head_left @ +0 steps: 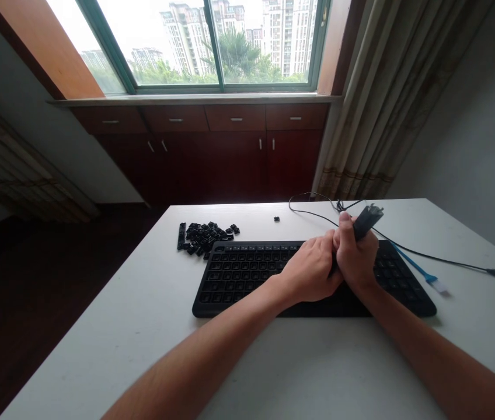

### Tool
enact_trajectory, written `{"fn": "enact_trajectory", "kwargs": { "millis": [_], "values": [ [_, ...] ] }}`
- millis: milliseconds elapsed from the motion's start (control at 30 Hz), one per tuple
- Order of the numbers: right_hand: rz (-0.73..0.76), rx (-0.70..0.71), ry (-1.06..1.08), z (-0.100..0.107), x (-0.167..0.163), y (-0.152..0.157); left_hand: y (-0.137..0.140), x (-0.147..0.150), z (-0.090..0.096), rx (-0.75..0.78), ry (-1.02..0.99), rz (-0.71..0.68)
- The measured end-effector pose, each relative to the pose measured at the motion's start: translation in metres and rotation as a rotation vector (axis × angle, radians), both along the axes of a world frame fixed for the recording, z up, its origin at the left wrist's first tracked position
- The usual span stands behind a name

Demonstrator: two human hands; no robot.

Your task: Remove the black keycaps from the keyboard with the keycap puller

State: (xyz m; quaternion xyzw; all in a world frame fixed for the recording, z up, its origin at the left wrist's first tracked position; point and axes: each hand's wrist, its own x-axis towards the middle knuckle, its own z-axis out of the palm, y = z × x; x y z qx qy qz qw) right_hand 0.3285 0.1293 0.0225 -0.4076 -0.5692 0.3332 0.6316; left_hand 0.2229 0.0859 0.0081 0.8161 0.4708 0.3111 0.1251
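The black keyboard [234,274], wide and round-cornered, lies along the far edge of the white table [142,350], rows of dark square sockets showing on its left part. Over it, the right hand [356,256] is clamped around a dark grey tool [366,221] with a paler, jagged top; the left hand [313,265] touches it, its grip hidden. Black keycaps [207,237] heap near the table's far left corner.

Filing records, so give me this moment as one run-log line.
right hand: holding dark grey tool; left hand: against right; black keyboard: beneath both; loose keycaps: piled
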Motion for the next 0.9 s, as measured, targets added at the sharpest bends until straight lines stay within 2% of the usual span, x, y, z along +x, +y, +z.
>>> {"fn": "enact_trajectory", "kwargs": {
  "millis": [167, 300, 433, 767, 900],
  "values": [
    [0.049, 0.049, 0.064, 0.01, -0.005, -0.008, 0.002, 0.001, -0.003, 0.024, 0.062, -0.017],
    [0.128, -0.032, 0.187, 0.011, -0.002, 0.005, 0.006, -0.005, -0.005, -0.021, -0.054, 0.018],
    [0.114, -0.095, 0.342, 0.009, 0.002, 0.019, 0.011, -0.016, -0.001, -0.04, -0.103, -0.035],
    [0.109, -0.167, 0.371, 0.005, 0.004, 0.025, 0.012, -0.035, 0.026, 0.0, 0.197, -0.049],
    [0.106, -0.167, 0.38, 0.005, 0.004, 0.026, 0.013, -0.038, 0.034, -0.029, 0.209, -0.053]
  ]
}}
